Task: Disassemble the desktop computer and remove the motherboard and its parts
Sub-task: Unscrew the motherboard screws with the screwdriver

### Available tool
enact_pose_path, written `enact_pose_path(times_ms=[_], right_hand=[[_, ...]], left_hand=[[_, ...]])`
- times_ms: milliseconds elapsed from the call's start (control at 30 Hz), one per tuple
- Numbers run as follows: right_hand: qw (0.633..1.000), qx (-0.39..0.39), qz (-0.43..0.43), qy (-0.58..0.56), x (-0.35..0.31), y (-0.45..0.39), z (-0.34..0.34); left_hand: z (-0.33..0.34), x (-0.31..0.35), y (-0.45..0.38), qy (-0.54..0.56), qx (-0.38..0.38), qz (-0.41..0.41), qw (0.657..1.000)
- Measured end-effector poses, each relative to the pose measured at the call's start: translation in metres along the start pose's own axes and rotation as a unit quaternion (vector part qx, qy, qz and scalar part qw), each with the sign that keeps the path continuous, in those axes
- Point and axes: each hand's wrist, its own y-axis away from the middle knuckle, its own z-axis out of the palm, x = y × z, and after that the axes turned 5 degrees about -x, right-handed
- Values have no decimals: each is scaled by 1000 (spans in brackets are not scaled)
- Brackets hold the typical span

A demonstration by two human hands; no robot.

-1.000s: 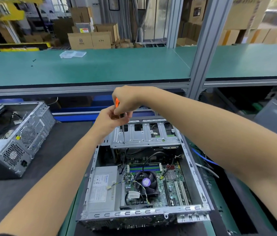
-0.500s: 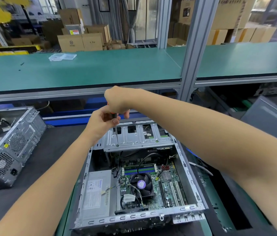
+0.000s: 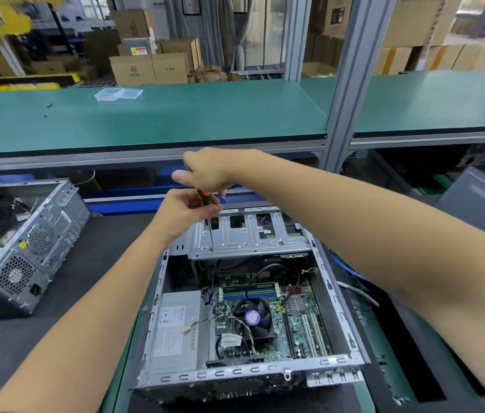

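Note:
An open desktop case [image 3: 336, 299] lies on its side in front of me. Inside are the green motherboard [image 3: 298, 329], a black CPU fan [image 3: 253, 318] and a grey power supply [image 3: 175, 329]. A silver drive cage [image 3: 250, 236] spans the far end of the case. A screwdriver [image 3: 209, 222] with an orange-and-black handle stands upright, its tip on the cage's near left part. My right hand [image 3: 208, 171] grips the handle from above. Just below it, my left hand [image 3: 184, 213] pinches the shaft.
A second opened computer case [image 3: 24, 242] lies at the left on the dark mat. A green shelf [image 3: 152, 114] with a clear plastic tray [image 3: 117, 93] runs behind. A metal post [image 3: 351, 79] stands at the right, with a grey panel [image 3: 479, 201] beyond it.
My view has shifted a little. Both hands stay on the screwdriver over the drive cage; my right hand has turned on the handle, so less orange shows.

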Motion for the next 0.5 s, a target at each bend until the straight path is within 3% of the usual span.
enact_pose_path(times_ms=[67, 167, 333, 433, 500], right_hand=[[996, 43, 19, 75, -2, -2, 6], [996, 4, 7, 87, -7, -4, 7], [996, -33, -51, 68, -1, 1, -3], [996, -37, -76, -5, 3, 6, -4], [996, -33, -76, 20, 1, 3, -3]], left_hand=[[2, 2, -2, -52, 28, -6, 998], [4, 5, -5, -125, 34, 10, 992], [-8, 3, 4, -27, -91, -10, 995], [-7, 1, 8, -25, -48, -2, 999], [-5, 2, 4, -27, -10, -7, 1000]])
